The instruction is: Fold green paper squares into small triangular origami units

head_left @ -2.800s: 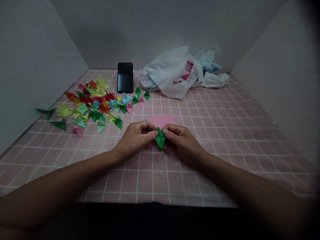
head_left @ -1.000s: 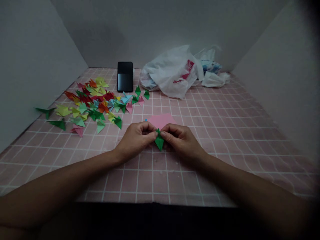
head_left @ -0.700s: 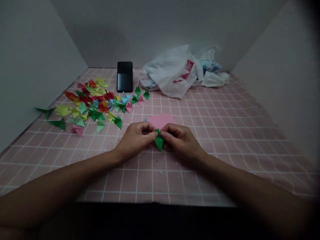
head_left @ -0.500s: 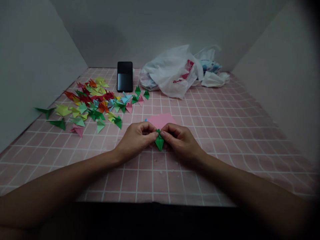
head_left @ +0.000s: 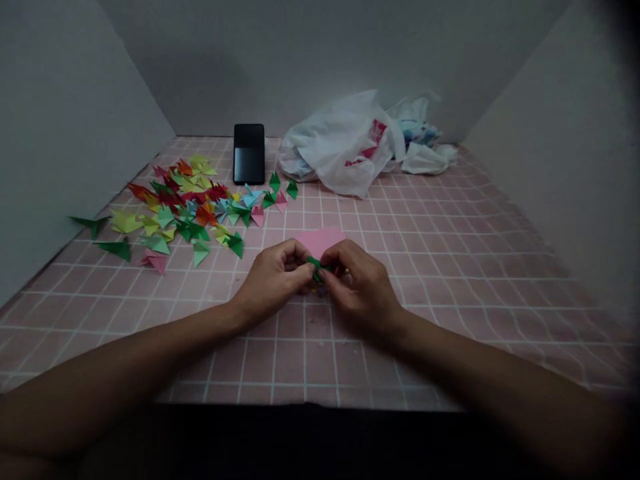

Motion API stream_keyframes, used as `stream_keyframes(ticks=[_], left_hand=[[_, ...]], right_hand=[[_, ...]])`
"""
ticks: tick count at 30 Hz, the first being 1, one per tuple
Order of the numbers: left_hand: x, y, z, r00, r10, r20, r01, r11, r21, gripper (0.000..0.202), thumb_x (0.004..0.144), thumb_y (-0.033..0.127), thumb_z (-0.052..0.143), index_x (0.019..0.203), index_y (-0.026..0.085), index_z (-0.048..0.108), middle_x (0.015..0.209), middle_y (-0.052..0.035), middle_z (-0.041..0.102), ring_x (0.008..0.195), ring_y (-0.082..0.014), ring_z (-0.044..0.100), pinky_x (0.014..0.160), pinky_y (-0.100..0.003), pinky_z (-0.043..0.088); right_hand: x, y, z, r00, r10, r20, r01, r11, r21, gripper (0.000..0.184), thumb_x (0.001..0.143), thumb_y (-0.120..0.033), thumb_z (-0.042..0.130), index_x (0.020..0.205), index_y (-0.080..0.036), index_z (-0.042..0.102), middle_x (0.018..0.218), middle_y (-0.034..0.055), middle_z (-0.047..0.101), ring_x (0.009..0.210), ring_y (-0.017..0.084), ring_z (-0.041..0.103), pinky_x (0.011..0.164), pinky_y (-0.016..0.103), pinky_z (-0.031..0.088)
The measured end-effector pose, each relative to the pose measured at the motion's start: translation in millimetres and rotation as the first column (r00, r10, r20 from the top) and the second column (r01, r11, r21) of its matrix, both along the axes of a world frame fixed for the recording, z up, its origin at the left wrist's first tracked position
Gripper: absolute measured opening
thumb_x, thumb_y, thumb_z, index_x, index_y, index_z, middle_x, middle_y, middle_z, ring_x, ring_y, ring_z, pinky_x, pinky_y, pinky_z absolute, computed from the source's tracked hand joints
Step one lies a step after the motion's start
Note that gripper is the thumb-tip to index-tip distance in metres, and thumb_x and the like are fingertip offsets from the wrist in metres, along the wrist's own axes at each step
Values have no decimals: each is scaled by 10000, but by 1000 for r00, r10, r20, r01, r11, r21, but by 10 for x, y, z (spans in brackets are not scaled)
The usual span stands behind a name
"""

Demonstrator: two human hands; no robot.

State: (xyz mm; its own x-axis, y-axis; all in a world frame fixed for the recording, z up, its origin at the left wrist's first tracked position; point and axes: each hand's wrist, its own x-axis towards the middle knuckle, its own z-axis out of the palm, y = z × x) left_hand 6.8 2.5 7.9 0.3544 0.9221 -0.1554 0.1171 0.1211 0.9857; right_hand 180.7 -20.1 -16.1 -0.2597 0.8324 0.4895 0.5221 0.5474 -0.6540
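Between my two hands is a small piece of folded green origami paper, largely covered by the fingers. My left hand pinches it from the left with thumb and forefinger. From the right, my right hand pinches it the same way, its fingertips close to those of the left. Pink paper lies flat on the table just beyond the fingers. Some small coloured bits show beneath the hands, too hidden to name.
Many colourful folded paper pieces are heaped at the left. A black phone stands at the back. A white plastic bag and a crumpled white wrapper lie at the back right. The tabletop has a pink grid cover with walls around it.
The green paper has gone from a pointed diamond hanging downward to a small bunched shape between the fingertips. My right hand has turned and shifted slightly left.
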Motion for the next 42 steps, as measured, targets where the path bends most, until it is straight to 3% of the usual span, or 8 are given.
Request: stream_keyframes(ticks=[15, 22, 35, 42], left_hand=[[9, -12, -45, 1000, 2, 24, -2, 1000, -5, 110, 736, 189, 667, 732, 167, 560, 635, 31, 636, 588, -103, 662, 597, -221, 562], [11, -15, -56, 1000, 1, -15, 0, 999, 53, 115, 743, 207, 660, 719, 177, 551, 645, 24, 635, 600, -106, 646, 606, -228, 547], [4, -6, -122, 992, 29, -122, -4, 979, 204, 106, 764, 261, 624, 720, 179, 572, 673, 2, 616, 640, -130, 593, 602, -257, 490], [1, -15, -114, 994, 20, -104, 1, 981, 195, 115, 761, 274, 630, 730, 178, 575, 671, 3, 604, 637, -126, 560, 596, -255, 461]], right_hand=[[18, -42, -25, 961, -61, 270, 29, 992, 120, 179, 971, -147, 454, 886, -169, 610, 801, 96, 682, 723, 204, 612, 662, 334, 429], [11, -22, -38, 946, -84, 312, 44, 990, 133, 192, 958, -147, 451, 834, -181, 592, 755, 87, 657, 669, 195, 568, 642, 334, 396], [14, -21, -46, 924, -140, 357, 32, 956, 291, 208, 972, -114, 473, 843, -131, 635, 744, 94, 680, 655, 201, 612, 623, 328, 419], [8, 1, -40, 925, -151, 348, 38, 949, 311, 187, 944, -92, 500, 815, -118, 632, 716, 79, 655, 623, 184, 610, 588, 311, 412]])
